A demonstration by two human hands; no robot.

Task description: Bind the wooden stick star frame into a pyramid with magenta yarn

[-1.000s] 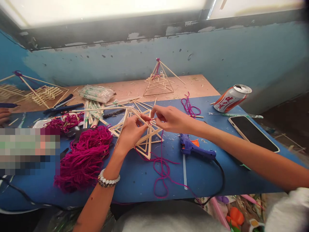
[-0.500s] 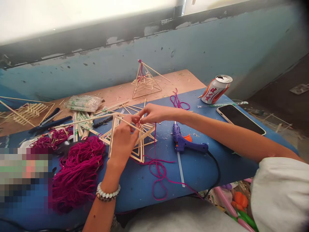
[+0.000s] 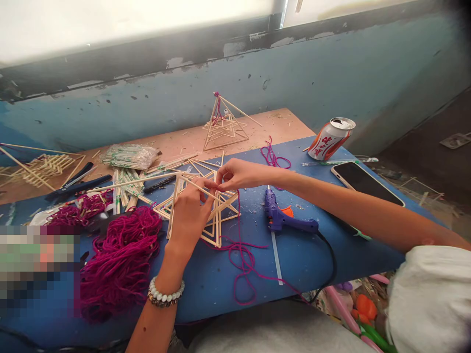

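While pinching at a joint of stick pyramid frame (image 3: 208, 218): contact hidden behind fingers

Frame tilted over blue worktop (image 3: 294, 264), mid-table. Left hand (image 3: 189, 218) curled around sticks; right hand (image 3: 239, 174) with fingertips pressed together at joint, anything finer unclear. Magenta yarn (image 3: 239, 250) just right; glue gun (image 3: 279, 218) near, open blue room beyond.

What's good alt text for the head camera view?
A left hand grips a wooden-stick pyramid frame while a right hand touches it. A heap of magenta yarn and a purple glue gun lie on a blue table; another stick pyramid stands beyond.
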